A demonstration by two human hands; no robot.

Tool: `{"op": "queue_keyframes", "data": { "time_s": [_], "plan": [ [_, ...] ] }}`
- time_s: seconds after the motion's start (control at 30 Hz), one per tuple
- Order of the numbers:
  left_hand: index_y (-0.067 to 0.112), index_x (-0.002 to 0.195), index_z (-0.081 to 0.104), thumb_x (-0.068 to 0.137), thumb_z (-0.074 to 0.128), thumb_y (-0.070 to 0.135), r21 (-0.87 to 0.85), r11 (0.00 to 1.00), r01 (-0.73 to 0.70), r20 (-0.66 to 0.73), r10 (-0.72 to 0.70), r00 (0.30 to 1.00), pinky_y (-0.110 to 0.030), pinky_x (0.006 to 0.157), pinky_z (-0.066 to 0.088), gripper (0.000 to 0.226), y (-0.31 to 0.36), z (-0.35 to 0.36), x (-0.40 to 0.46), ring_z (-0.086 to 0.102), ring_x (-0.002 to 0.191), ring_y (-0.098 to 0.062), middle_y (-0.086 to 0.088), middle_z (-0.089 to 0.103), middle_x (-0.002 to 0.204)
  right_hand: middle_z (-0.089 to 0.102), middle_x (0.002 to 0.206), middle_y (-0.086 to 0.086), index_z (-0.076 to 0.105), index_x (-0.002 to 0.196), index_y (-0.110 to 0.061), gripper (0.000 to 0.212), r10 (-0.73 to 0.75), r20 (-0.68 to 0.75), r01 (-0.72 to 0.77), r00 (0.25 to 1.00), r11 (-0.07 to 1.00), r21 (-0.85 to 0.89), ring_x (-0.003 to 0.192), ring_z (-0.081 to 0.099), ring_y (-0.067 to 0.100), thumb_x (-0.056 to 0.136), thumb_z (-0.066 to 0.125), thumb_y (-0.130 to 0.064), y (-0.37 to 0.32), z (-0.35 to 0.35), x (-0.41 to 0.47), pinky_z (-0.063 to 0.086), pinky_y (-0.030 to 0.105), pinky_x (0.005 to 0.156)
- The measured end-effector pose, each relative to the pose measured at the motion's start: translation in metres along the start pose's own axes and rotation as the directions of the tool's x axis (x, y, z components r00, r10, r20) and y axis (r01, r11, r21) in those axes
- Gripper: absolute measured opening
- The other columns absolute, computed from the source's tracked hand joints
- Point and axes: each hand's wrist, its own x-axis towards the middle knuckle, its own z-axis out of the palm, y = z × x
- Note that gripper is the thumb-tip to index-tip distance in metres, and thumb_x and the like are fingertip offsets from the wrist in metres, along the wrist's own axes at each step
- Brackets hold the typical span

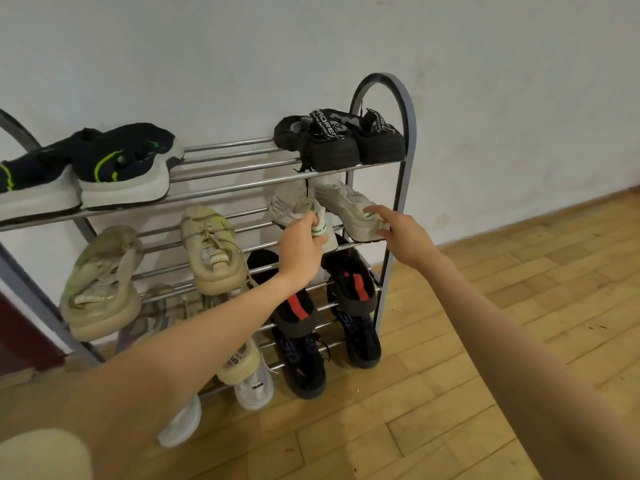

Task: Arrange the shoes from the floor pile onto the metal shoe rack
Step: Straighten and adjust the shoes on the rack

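A person's hands settle a pair of pale grey sneakers on the second shelf of the metal shoe rack [401,98]. The left hand [303,252] pinches the heel of the left sneaker [294,209], which lies heel toward the person, long axis running back to the wall. The right hand [398,233], fingers loosely spread, touches the heel of the right sneaker [346,202] just beside it, apparently for a final nudge.
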Motion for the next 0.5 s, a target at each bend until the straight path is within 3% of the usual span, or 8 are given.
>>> {"op": "queue_keyframes", "data": {
  "time_s": [0.17, 0.27, 0.33, 0.43, 0.5],
  "plan": [
    [0.007, 0.078, 0.043, 0.084, 0.063, 0.004, -0.004, 1.0, -0.022, 0.013, 0.022, 1.0, -0.015, 0.053, 0.029, 0.022, 0.01, 0.016, 0.011, 0.04, 0.065, -0.016, -0.004, 0.049, 0.072, 0.062, 0.122, 0.009, 0.046, 0.132, -0.026, 0.05, -0.016, -0.029, 0.016, 0.999, 1.0, -0.017, 0.1, 0.06, 0.028, 0.092, 0.046, 0.003, 0.0, 0.004, 0.0, 0.044, 0.032, 0.067],
    [0.008, 0.078, 0.041, 0.085, 0.063, 0.005, 0.011, 0.998, -0.06, 0.042, 0.059, 0.997, -0.017, 0.05, 0.029, 0.023, 0.016, 0.023, 0.012, 0.041, 0.065, -0.016, -0.004, 0.049, 0.072, 0.062, 0.12, 0.01, 0.047, 0.133, -0.023, 0.056, -0.019, -0.055, 0.017, 0.998, 0.999, -0.037, 0.102, 0.061, 0.027, 0.088, 0.044, 0.01, 0.0, 0.006, -0.001, 0.048, 0.035, 0.067],
    [0.009, 0.081, 0.041, 0.086, 0.062, 0.007, 0.035, 0.997, -0.071, 0.075, 0.068, 0.995, -0.026, 0.055, 0.028, 0.022, 0.015, 0.025, 0.013, 0.047, 0.069, -0.018, -0.006, 0.056, 0.078, 0.061, 0.118, 0.011, 0.047, 0.134, -0.022, 0.06, -0.033, -0.075, 0.029, 0.997, 0.998, -0.055, 0.103, 0.06, 0.029, 0.085, 0.044, 0.012, 0.001, 0.009, -0.002, 0.053, 0.041, 0.073],
    [0.007, 0.094, 0.05, 0.088, 0.062, 0.012, 0.027, 0.998, -0.061, 0.149, 0.056, 0.987, -0.026, 0.065, 0.035, 0.015, 0.01, 0.022, 0.018, 0.054, 0.079, -0.019, -0.009, 0.063, 0.094, 0.06, 0.123, 0.011, 0.047, 0.137, -0.02, 0.068, -0.045, -0.125, 0.034, 0.991, 0.996, -0.088, 0.113, 0.055, 0.031, 0.08, 0.044, 0.017, -0.001, 0.017, -0.004, 0.051, 0.044, 0.084],
    [0.005, 0.108, 0.052, 0.089, 0.062, 0.015, 0.022, 0.999, -0.046, 0.192, 0.041, 0.98, -0.025, 0.071, 0.036, 0.024, 0.006, 0.018, 0.018, 0.056, 0.089, -0.019, -0.009, 0.063, 0.105, 0.055, 0.133, 0.012, 0.045, 0.14, -0.019, 0.073, -0.026, -0.167, 0.013, 0.986, 0.996, -0.083, 0.123, 0.049, 0.032, 0.078, 0.041, 0.02, -0.005, 0.024, -0.008, 0.049, 0.046, 0.092]
  ]
}}
